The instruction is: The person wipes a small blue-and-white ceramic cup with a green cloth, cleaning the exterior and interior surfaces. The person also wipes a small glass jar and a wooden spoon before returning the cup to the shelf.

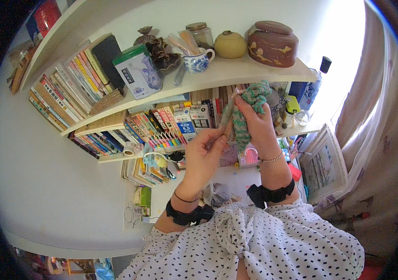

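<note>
My left hand is raised before the shelves, its fingers closed on the lower end of a long, thin greyish-brown item whose kind I cannot tell. Close beside it, my right hand grips a green and pink striped cloth, bunched above the thumb and hanging down by the palm. The upper end of the thin item comes near the right thumb; whether they touch is unclear.
An upper shelf carries a blue-and-white cup, a tea tin and lidded jars. Books line the shelf below. A white desk lies beneath, with a framed picture and curtain at right.
</note>
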`<state>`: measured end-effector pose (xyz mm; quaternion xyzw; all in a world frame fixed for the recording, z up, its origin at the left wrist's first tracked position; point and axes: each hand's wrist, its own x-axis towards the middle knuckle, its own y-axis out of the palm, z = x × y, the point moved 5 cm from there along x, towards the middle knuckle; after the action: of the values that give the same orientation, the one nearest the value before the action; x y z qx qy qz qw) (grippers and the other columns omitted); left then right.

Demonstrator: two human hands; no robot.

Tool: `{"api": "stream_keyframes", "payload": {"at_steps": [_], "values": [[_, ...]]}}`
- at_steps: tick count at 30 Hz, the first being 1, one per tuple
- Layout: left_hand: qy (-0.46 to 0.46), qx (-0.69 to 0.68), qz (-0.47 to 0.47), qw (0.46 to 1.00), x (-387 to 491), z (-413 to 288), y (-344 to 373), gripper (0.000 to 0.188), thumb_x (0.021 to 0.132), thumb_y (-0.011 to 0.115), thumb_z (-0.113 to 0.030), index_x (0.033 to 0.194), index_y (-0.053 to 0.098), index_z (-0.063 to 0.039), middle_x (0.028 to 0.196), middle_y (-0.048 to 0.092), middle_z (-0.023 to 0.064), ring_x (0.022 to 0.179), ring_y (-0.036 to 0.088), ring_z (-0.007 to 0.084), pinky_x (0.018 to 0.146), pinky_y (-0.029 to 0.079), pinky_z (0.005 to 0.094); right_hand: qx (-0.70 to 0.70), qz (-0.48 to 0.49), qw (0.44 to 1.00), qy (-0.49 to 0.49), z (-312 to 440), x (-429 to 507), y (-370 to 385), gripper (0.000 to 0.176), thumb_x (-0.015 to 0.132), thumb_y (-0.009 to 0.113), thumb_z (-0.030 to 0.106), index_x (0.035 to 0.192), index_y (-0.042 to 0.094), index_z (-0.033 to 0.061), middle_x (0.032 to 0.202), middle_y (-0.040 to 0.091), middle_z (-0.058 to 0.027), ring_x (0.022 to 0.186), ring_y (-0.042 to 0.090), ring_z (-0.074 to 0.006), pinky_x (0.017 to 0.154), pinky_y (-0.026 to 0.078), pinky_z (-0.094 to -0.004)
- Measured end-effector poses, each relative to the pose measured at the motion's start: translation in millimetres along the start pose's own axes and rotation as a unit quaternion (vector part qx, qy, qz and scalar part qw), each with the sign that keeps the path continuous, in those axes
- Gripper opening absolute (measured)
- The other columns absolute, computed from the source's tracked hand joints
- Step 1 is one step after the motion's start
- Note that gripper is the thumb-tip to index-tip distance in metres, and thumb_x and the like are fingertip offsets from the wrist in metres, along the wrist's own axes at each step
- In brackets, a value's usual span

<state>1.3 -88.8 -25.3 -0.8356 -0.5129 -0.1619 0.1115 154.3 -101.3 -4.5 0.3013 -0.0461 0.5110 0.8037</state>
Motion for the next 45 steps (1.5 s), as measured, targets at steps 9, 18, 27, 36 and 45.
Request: {"api": "stream_keyframes", "payload": {"at_steps": [9, 18, 27, 36, 45], "values": [[-0.038, 0.037, 0.034, 0.998, 0, -9, -10, 0.021, 0.085, 0.058, -0.007, 0.104, 0.059, 0.002, 0.085, 0.063, 0.0044, 0.071, 0.060, 0.0096, 0.060, 0.048, 0.0218, -0.217, 0.040, 0.967, -0.130, 18, 6, -5, 0.016, 0.080, 0.067, 0.016, 0.085, 0.064, 0.0013, 0.076, 0.065, -0.0026, 0.067, 0.056, -0.0071, 0.062, 0.046, -0.0264], [-0.065, 0.030, 0.038, 0.997, 3, -9, -11, 0.021, 0.086, 0.058, -0.007, 0.105, 0.058, 0.002, 0.086, 0.063, 0.0045, 0.069, 0.059, 0.0095, 0.059, 0.047, 0.0216, -0.255, -0.018, 0.956, -0.143, 7, 13, -12, 0.017, 0.082, 0.066, 0.016, 0.089, 0.064, 0.0015, 0.082, 0.064, -0.0011, 0.071, 0.055, -0.0055, 0.062, 0.045, -0.0216], [-0.083, -0.152, -0.043, 0.984, -1, 3, -28, 0.020, 0.085, 0.060, -0.008, 0.104, 0.059, 0.000, 0.087, 0.062, 0.0028, 0.072, 0.058, 0.0096, 0.062, 0.045, 0.0216, 0.207, -0.052, 0.975, 0.055, 8, 25, -33, 0.032, 0.091, 0.051, 0.028, 0.108, 0.057, 0.0013, 0.096, 0.063, -0.0092, 0.083, 0.062, -0.0181, 0.069, 0.051, -0.0294], [0.020, -0.162, -0.084, 0.983, 2, 8, -15, 0.024, 0.086, 0.057, -0.003, 0.109, 0.056, 0.000, 0.098, 0.062, 0.0039, 0.086, 0.057, 0.0083, 0.075, 0.045, 0.0213, 0.111, 0.168, 0.966, 0.164, -29, -17, 23, 0.035, 0.087, 0.053, 0.023, 0.115, 0.052, 0.0023, 0.108, 0.058, -0.0066, 0.095, 0.057, -0.0156, 0.080, 0.047, -0.0290], [-0.002, 0.039, -0.006, 0.999, -3, 4, -23, 0.020, 0.084, 0.059, -0.006, 0.102, 0.058, 0.002, 0.094, 0.062, 0.0037, 0.084, 0.057, 0.0077, 0.075, 0.045, 0.0211, 0.000, 0.110, 0.983, 0.150, -21, -25, 21, 0.035, 0.084, 0.064, 0.020, 0.114, 0.052, 0.0052, 0.108, 0.055, -0.0009, 0.097, 0.050, -0.0098, 0.084, 0.043, -0.0259]]}}
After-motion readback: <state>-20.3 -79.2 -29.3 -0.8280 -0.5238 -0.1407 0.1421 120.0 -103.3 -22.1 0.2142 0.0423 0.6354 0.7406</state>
